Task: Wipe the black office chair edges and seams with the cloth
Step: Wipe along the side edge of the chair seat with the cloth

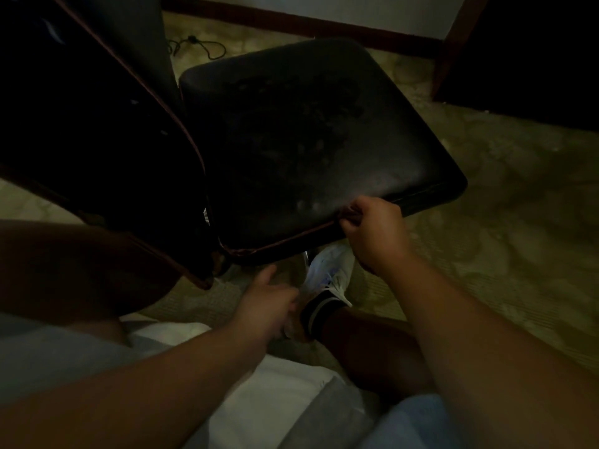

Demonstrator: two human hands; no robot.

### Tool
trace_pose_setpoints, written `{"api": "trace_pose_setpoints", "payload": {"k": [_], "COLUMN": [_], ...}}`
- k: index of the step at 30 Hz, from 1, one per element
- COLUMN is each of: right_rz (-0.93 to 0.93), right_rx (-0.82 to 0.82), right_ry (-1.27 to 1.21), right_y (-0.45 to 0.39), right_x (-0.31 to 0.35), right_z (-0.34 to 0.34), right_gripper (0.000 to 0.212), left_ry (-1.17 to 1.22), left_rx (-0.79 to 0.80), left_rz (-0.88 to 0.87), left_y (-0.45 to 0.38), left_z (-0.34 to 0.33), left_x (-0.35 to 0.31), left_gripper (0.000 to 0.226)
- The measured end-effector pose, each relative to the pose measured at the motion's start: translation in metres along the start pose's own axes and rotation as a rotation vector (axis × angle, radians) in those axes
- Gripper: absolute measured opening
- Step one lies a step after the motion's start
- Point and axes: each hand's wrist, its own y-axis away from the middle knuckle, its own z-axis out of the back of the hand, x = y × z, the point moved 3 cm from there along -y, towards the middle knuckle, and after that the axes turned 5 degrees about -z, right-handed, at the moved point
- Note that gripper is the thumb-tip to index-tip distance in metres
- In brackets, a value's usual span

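Observation:
The black office chair's seat [308,134] fills the middle of the view, its worn backrest [97,124] standing to the left. Brown piping [285,239] runs along the seat's near edge. My right hand [372,231] is at that edge seam, fingers curled, pinching a small dark wad that looks like the cloth [351,216] against the piping. My left hand [269,299] hangs lower, under the seat's near corner beside a white shoe, thumb stuck out. Its fingers are blurred and partly hidden.
My foot in a white shoe [330,270] and a black striped sock sits under the seat edge. The floor is patterned carpet [502,205]. A dark wooden furniture leg [450,43] stands at the back right, and a black cable [197,45] lies on the floor behind the chair.

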Motion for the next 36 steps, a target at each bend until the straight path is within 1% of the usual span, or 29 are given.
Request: {"api": "trace_pose_setpoints", "payload": {"k": [2, 5, 9, 13, 17, 21, 25, 26, 30, 31, 34, 36], "right_rz": [0.011, -0.011, 0.002, -0.026, 0.028, 0.037, 0.07, 0.072, -0.003, 0.002, 0.05, 0.042], "right_rx": [-0.013, -0.054, 0.046, -0.04, 0.102, -0.016, 0.077, 0.076, -0.045, -0.042, 0.047, 0.033], "right_ry": [0.019, 0.025, 0.032, -0.001, 0.062, 0.059, 0.06, 0.062, 0.028, 0.032, 0.065, 0.076], "right_y": [0.001, 0.001, 0.001, 0.002, 0.008, 0.006, 0.009, 0.009, 0.002, 0.001, 0.005, 0.004], "right_x": [0.002, 0.003, 0.007, 0.005, 0.01, 0.007, 0.01, 0.011, 0.007, 0.008, 0.014, 0.015], "right_z": [0.001, 0.003, 0.001, 0.004, -0.003, -0.001, -0.006, -0.005, 0.001, 0.001, -0.004, -0.002], "right_gripper": [0.014, 0.013, 0.015, 0.014, 0.017, 0.011, 0.013, 0.012, 0.012, 0.012, 0.011, 0.013], "left_ry": [-0.004, -0.008, 0.019, 0.042, 0.06, 0.065, 0.095, 0.103, 0.107, 0.105, 0.108, 0.117], "left_rx": [-0.005, 0.019, 0.034, 0.017, 0.024, 0.024, 0.016, 0.011, -0.012, -0.018, -0.036, -0.06], "left_rz": [-0.035, -0.03, -0.045, -0.052, -0.055, -0.043, -0.035, -0.033, -0.034, -0.03, -0.006, 0.008], "left_y": [-0.005, -0.003, -0.003, -0.007, -0.005, -0.003, -0.002, -0.003, -0.006, -0.006, -0.007, -0.007], "left_z": [0.001, 0.001, 0.001, 0.0, -0.004, -0.007, -0.007, -0.007, -0.005, -0.004, -0.002, -0.001], "left_x": [0.001, 0.003, 0.004, 0.004, 0.005, 0.005, 0.003, 0.004, 0.005, 0.004, 0.005, 0.005], "left_gripper": [0.072, 0.076, 0.077, 0.076, 0.077, 0.079, 0.077, 0.077, 0.074, 0.073, 0.072, 0.071]}}
